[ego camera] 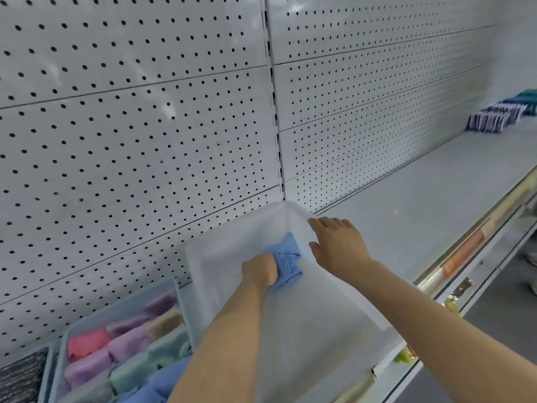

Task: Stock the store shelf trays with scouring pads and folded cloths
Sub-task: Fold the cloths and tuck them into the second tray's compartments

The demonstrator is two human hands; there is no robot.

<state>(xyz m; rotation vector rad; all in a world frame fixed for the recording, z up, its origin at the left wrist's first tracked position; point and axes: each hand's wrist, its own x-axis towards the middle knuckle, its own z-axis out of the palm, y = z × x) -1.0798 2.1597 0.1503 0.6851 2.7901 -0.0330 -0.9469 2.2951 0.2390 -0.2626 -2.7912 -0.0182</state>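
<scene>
A: Shelf [421,199] first, the grey one under the white pegboard back wall [130,126]. What sits on it?

B: A translucent white tray [305,330], near its left end, corner against the pegboard. Just left of it stands a pale blue tray [62,359] packed with folded cloths [116,344] in pink, lilac, green and blue.

A: And the white tray?

B: It holds one blue folded cloth [286,260], lying toward the back of the tray floor.

A: The hands?

B: The left hand [260,270] is inside the tray, fingers curled around the near edge of that blue cloth. The right hand [338,242] rests on the tray's right rim with fingers fairly straight, gripping nothing.

A: Anything farther along?

B: A row of dark striped packs [494,119] far to the right on the shelf, too blurred to identify.
</scene>
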